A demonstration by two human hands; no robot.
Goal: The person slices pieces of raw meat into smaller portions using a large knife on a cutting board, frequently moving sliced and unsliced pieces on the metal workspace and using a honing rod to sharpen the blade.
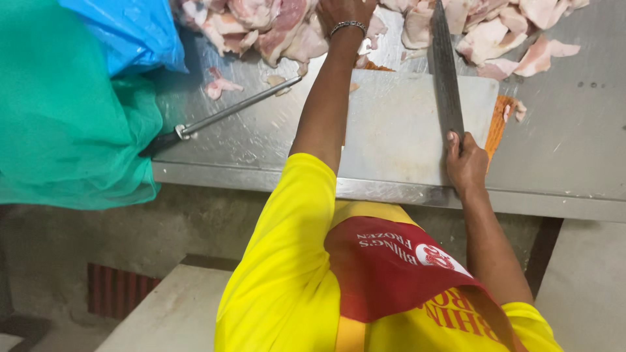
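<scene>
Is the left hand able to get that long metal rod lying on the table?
Probably yes. The left hand is up on the meat pile, and the sharpening rod lies uncovered on the steel table just beside that arm, with nothing between them.

A meat-cutting room, the back of a butcher's or a meat-processing place. A bare stainless-steel desk (574, 143) carries a heap of raw pink-and-white meat pieces (274, 26), a worn pale cutting board (398, 130), a long broad-bladed knife (445, 72) and a slim round sharpening steel (222, 116). Below lies rough stained concrete floor (163, 221).
</scene>
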